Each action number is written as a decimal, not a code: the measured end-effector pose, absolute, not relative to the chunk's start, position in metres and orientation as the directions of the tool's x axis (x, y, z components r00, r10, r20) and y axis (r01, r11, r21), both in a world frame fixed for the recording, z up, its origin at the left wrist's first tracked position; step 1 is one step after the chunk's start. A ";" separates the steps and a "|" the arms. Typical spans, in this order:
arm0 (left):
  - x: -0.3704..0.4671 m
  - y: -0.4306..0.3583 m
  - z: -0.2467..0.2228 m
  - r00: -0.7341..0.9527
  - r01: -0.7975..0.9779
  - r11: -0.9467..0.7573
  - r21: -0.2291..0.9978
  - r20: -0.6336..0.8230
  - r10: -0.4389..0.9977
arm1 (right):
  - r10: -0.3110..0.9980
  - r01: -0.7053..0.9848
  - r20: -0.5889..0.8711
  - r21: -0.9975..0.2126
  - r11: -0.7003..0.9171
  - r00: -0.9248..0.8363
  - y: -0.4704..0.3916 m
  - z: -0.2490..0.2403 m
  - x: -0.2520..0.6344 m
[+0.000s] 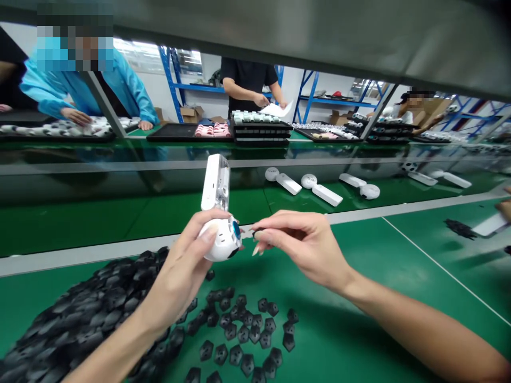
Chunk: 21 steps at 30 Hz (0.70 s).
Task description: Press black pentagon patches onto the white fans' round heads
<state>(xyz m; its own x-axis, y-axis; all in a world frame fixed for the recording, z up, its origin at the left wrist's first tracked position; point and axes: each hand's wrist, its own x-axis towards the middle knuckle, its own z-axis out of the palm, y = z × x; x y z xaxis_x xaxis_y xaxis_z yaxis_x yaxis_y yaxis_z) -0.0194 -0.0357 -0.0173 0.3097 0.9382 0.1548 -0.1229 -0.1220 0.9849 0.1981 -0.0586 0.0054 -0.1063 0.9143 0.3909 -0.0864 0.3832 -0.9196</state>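
My left hand (183, 266) is wrapped round the ball-shaped head of a white device (214, 183). Its rectangular body points up and has a clear side. On the ball's right side a blue spot and a black patch show. Just right of the ball, my right hand (305, 244) pinches a small black piece (258, 232), mostly hidden by the fingertips. Below both hands, several black pentagon pieces (243, 334) lie scattered on the green table (383, 330). A large heap of black pieces (99, 308) sits to the left, partly behind my left forearm.
Beyond the table's pale edge, several white devices (327, 194) lie on a green conveyor belt (179, 213). Across it, people stand by black trays (179, 133) with pink and white parts. At the far right, another person's hand holds a white device (490, 224). A grey panel (279, 32) hangs overhead.
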 end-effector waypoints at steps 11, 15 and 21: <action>-0.011 -0.055 -0.018 0.293 0.283 -0.449 0.848 0.369 0.882 | 0.973 -0.125 0.174 -0.980 0.156 -0.148 -0.063 -0.002 0.185; -0.006 -0.054 -0.020 0.266 0.347 -0.497 0.795 0.425 0.865 | 0.960 -0.036 0.240 -0.971 0.237 -0.141 -0.068 -0.005 0.183; -0.006 -0.049 -0.019 0.252 0.278 -0.487 0.828 0.427 0.869 | 0.918 0.094 0.254 -0.951 0.294 -0.306 -0.074 0.006 0.195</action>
